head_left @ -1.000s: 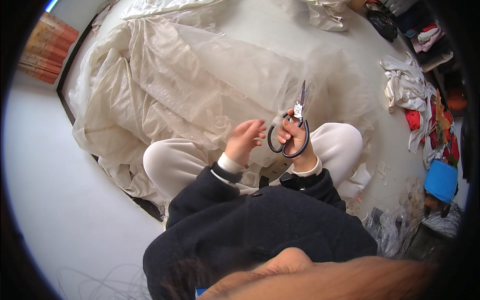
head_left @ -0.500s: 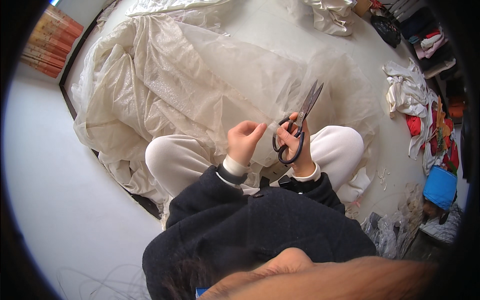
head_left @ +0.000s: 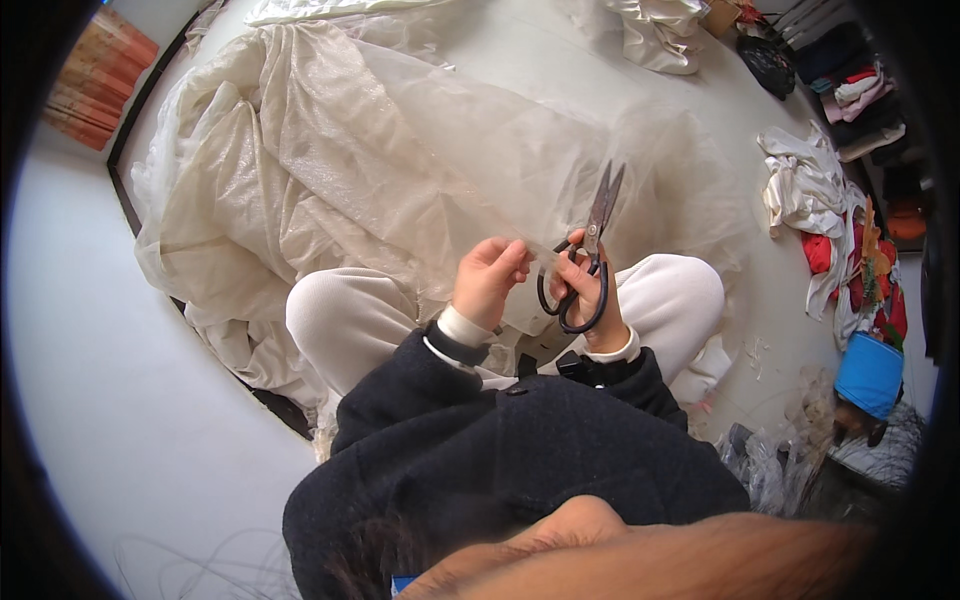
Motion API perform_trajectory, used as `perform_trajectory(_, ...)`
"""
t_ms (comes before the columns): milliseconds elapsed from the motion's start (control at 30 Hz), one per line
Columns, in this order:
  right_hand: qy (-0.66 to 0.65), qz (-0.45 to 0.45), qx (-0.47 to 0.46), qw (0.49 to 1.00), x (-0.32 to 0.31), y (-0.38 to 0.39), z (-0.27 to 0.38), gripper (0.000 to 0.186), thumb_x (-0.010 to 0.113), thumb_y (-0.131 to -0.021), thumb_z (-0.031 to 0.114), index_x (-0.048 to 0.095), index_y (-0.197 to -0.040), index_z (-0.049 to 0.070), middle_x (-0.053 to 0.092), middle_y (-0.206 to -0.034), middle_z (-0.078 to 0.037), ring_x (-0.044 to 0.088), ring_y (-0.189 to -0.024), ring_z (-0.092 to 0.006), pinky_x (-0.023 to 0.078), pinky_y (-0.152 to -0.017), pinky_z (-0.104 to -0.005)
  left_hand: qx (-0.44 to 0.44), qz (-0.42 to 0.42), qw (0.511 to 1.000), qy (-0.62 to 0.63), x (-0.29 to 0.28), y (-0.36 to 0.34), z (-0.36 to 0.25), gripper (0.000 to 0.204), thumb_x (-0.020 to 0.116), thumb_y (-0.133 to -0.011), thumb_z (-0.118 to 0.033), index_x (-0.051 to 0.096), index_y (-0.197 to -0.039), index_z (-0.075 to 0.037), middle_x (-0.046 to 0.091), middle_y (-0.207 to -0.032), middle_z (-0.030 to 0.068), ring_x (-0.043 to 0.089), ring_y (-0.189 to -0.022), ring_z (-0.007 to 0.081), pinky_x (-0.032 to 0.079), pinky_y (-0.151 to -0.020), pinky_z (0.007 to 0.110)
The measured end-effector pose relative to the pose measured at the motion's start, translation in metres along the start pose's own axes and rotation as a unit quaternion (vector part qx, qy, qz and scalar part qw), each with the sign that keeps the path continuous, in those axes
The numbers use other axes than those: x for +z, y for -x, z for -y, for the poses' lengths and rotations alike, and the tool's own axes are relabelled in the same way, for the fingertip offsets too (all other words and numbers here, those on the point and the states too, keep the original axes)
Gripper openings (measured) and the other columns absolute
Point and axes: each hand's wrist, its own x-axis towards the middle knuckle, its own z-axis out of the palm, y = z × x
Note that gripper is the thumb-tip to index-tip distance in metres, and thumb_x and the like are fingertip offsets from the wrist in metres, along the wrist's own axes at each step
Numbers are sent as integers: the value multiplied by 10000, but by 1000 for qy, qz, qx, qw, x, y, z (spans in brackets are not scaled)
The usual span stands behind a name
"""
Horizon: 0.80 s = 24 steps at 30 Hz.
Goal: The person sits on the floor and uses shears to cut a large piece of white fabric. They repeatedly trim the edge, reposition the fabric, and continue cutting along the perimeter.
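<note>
Right hand [head_left: 585,285] had scissors [head_left: 594,230]: grip closed round black handles [head_left: 603,298], blades [head_left: 601,203] slightly apart, pointing away from person. Left hand [head_left: 484,282] was near, at left of scissors; grip pressed together, thumb against forefinger, but cannot tell if anything thin was between. Sheer cream fabric [head_left: 340,160] lay in folds on white floor [head_left: 520,50], in front of person's pale trousers [head_left: 345,310]. At far right, blue container [head_left: 869,375] was near white cloth heap [head_left: 800,180].
</note>
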Motion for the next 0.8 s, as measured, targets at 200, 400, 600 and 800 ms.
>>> perform_trajectory(200,-20,-68,54,996,6,-17,-13,282,606,-873,137,442,-1095,78,569,-825,-40,557,-713,-118,443,-607,-249,-32,73,997,8,-18,2,2,86,613,-874,-124,567,-859,-53,574,-784,16,521,-706,104,433,-691,236)
perform_trajectory(400,67,-31,-30,997,15,-28,-11,314,597,-818,-22,424,-1063,72,555,-745,-26,546,-658,-108,429,-583,-229,-68,73,995,-28,-27,5,2,150,653,-848,-150,587,-899,-24,606,-815,28,532,-721,98,440,-670,229)
perform_trajectory(600,43,-137,-71,987,21,-33,-15,352,577,-788,-73,398,-1051,79,542,-706,-31,510,-571,-105,413,-522,-230,-102,67,990,-66,-32,6,-1,151,655,-842,-133,617,-908,-3,619,-838,39,571,-739,126,471,-696,248)
perform_trajectory(800,83,-124,-96,984,20,-34,-16,362,576,-776,-83,395,-1045,78,538,-706,-33,505,-566,-103,415,-525,-231,-162,66,984,10,-37,6,7,133,609,-864,-105,586,-934,5,615,-893,64,594,-786,149,498,-737,278)
